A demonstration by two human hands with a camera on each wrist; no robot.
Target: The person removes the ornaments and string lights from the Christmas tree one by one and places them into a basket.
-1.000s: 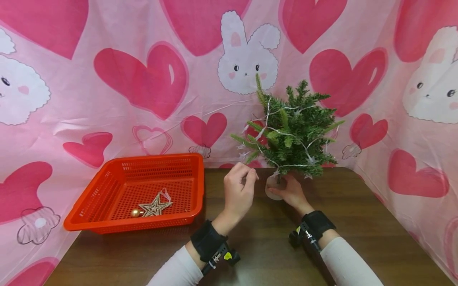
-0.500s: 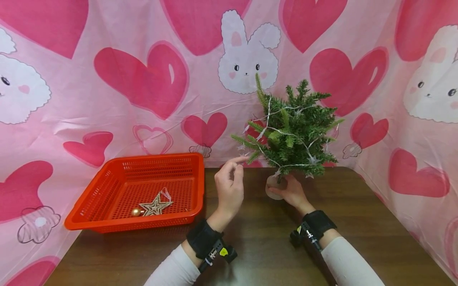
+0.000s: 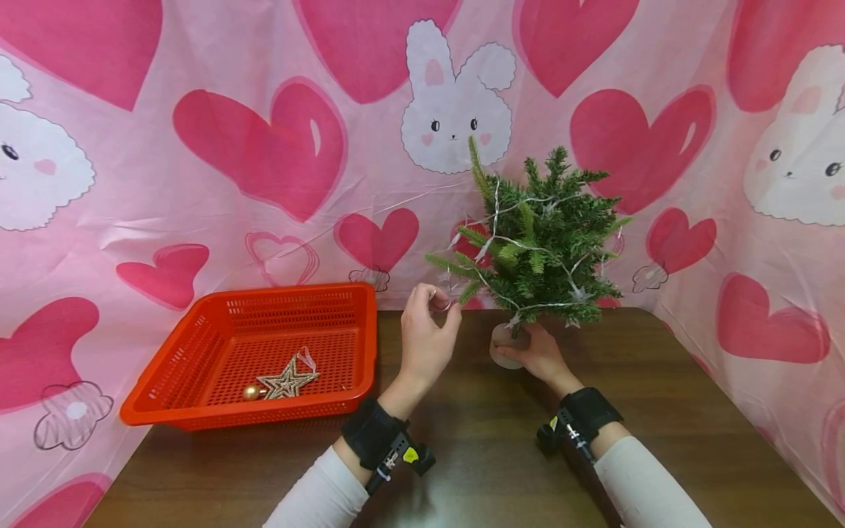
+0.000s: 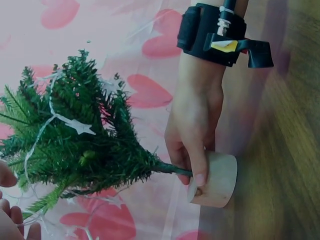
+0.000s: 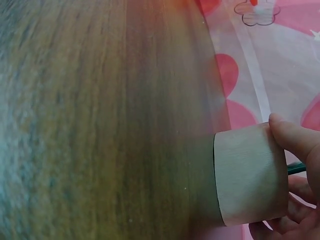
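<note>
A small artificial Christmas tree (image 3: 551, 242) stands on a round wooden base (image 5: 250, 177) at the table's back right. White string lights (image 3: 528, 244) with star-shaped bulbs run around its branches. My right hand (image 3: 543, 356) grips the base from the right, thumb at its top edge and fingers on the far side, as the left wrist view also shows. Left of the lower branches, my left hand (image 3: 428, 330) has its fingers and thumb curled toward each other, pinching a thin end of the light string. In the left wrist view only its fingertips (image 4: 7, 175) show.
An orange-red plastic basket (image 3: 366, 352) stands left of the hands. In it lie a glittery star ornament (image 3: 287, 380) and a gold ball (image 3: 251, 393). A pink heart-and-rabbit cloth (image 3: 370, 125) hangs behind the brown wooden table (image 3: 475, 455).
My left hand has shifted left from beside the base, and its extended index finger has curled in toward the thumb. The right hand keeps its grip on the base.
</note>
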